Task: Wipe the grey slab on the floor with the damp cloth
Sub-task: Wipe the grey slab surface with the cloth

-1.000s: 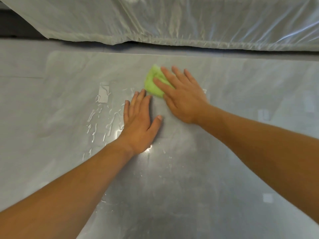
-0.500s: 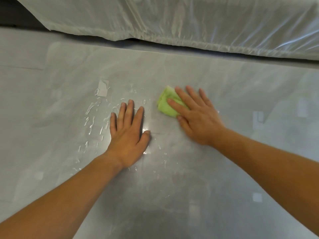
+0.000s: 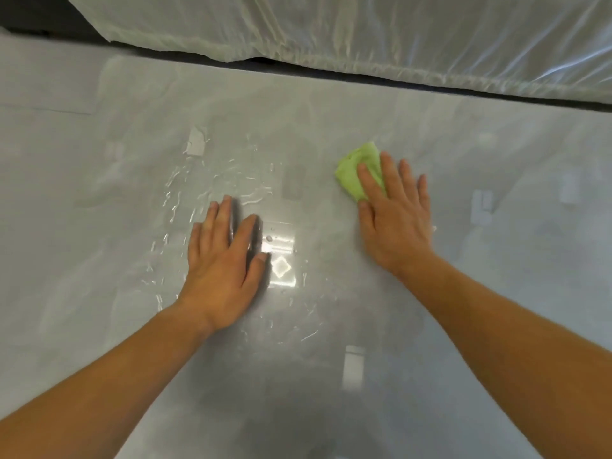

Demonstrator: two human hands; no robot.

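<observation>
Nearest me, both forearms enter from the bottom corners, elbows cut off by the frame. My left hand (image 3: 222,263) lies flat at centre, fingers spread and grasping nothing; I judge it props my weight while I lean over the grey slab (image 3: 331,376). Water streaks (image 3: 198,190) glisten from 9 to 12 o'clock of it, unwiped. At 2 o'clock my right hand (image 3: 394,220) presses the green cloth (image 3: 359,168) flat with extended fingers, covering most of it. Farthest, at 12 o'clock, plastic sheeting (image 3: 364,34) hangs; what it covers is possibly furniture, I cannot tell.
</observation>
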